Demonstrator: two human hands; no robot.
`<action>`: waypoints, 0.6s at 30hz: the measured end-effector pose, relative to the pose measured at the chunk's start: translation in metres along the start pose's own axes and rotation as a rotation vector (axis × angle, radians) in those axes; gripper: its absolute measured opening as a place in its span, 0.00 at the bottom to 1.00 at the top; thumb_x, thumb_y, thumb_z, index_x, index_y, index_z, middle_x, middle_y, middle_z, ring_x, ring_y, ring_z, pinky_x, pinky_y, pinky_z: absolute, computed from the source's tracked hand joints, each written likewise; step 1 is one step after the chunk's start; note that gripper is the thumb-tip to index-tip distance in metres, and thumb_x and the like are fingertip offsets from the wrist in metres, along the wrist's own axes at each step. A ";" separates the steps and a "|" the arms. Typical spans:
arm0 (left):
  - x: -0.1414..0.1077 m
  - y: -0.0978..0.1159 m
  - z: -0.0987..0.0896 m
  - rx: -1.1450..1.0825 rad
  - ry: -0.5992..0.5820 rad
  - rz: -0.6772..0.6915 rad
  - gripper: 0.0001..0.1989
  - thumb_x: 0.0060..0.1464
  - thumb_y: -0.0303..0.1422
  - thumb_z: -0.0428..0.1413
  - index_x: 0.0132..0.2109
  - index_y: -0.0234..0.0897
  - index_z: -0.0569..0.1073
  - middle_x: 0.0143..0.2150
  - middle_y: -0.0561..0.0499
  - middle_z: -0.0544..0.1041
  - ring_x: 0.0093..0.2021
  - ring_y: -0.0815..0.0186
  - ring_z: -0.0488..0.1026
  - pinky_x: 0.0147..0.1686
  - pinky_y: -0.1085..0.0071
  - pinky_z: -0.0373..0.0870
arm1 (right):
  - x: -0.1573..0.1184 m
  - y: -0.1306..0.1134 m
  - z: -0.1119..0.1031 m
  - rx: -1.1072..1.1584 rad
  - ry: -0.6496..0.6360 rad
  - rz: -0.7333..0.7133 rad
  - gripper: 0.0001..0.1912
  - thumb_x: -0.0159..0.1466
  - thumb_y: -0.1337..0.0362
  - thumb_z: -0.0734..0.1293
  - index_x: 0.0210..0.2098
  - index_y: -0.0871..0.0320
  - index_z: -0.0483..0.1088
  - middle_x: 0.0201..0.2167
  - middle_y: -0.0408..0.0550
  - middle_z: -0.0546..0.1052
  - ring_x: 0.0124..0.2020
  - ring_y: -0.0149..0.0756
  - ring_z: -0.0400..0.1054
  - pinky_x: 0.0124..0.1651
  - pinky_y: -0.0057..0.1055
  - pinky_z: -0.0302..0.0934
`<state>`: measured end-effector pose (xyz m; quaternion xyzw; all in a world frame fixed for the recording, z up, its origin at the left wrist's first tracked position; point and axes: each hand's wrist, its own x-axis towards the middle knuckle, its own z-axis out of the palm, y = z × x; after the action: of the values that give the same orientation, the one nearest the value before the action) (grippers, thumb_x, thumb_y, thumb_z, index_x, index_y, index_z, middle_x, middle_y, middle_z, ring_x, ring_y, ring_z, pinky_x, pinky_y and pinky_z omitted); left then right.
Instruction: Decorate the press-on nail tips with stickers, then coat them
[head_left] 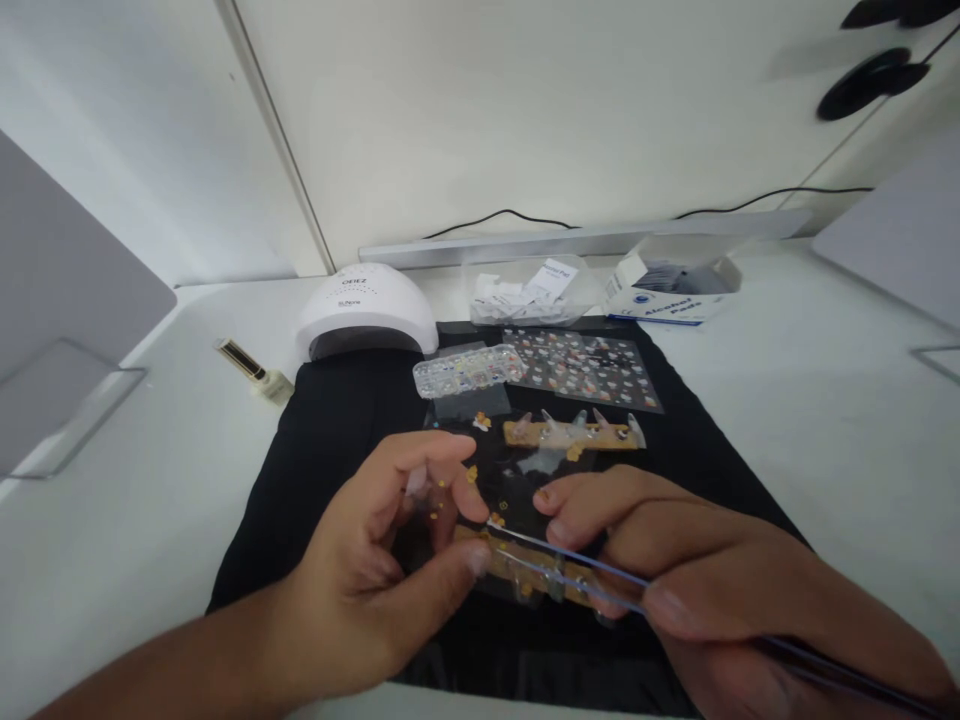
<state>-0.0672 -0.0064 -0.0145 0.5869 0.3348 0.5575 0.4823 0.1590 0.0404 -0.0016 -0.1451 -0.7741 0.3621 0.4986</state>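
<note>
My right hand (697, 560) holds blue tweezers (607, 568), whose silvery tips point left. At those tips, beside the fingers of my left hand (397, 560), is a small orange-and-white piece (496, 521). My left thumb and index finger are curved with a gap between them, close to the tweezer tips. Below the tweezers lies a wooden strip (517, 570) with nail tips on it, partly covered by my hands. Farther back, a second wooden strip (562, 436) carries several clear, pointed nail tips. Clear film with small yellow pieces (574, 452) lies around it.
On the black cloth (330, 430) are a clear case of gems (469, 372) and a sticker sheet (585, 368). Behind stand a white lamp (367, 302), a clear tray of packets (525, 292) and an alcohol pad box (671, 290). A polish bottle (255, 372) lies left.
</note>
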 end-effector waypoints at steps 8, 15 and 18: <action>0.001 -0.001 -0.001 0.008 0.058 -0.003 0.32 0.56 0.18 0.63 0.60 0.57 0.72 0.42 0.55 0.75 0.36 0.73 0.71 0.38 0.83 0.74 | -0.001 0.003 -0.003 0.062 0.007 -0.012 0.11 0.69 0.58 0.66 0.47 0.50 0.79 0.28 0.49 0.80 0.36 0.45 0.78 0.43 0.44 0.77; 0.002 0.004 -0.006 0.024 0.013 -0.029 0.27 0.55 0.19 0.64 0.57 0.50 0.77 0.40 0.55 0.77 0.34 0.74 0.71 0.38 0.82 0.73 | 0.010 0.003 0.009 0.245 0.135 0.004 0.10 0.69 0.63 0.67 0.45 0.54 0.81 0.25 0.45 0.79 0.36 0.41 0.76 0.47 0.43 0.73; 0.001 0.004 -0.007 0.043 0.042 -0.042 0.24 0.55 0.20 0.65 0.56 0.47 0.78 0.40 0.53 0.77 0.35 0.71 0.72 0.38 0.78 0.75 | 0.011 0.005 0.010 0.271 0.133 0.016 0.11 0.69 0.63 0.66 0.46 0.53 0.81 0.24 0.45 0.78 0.37 0.42 0.75 0.47 0.44 0.73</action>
<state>-0.0743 -0.0052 -0.0110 0.5779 0.3690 0.5523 0.4742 0.1441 0.0460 -0.0006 -0.1064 -0.6822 0.4568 0.5609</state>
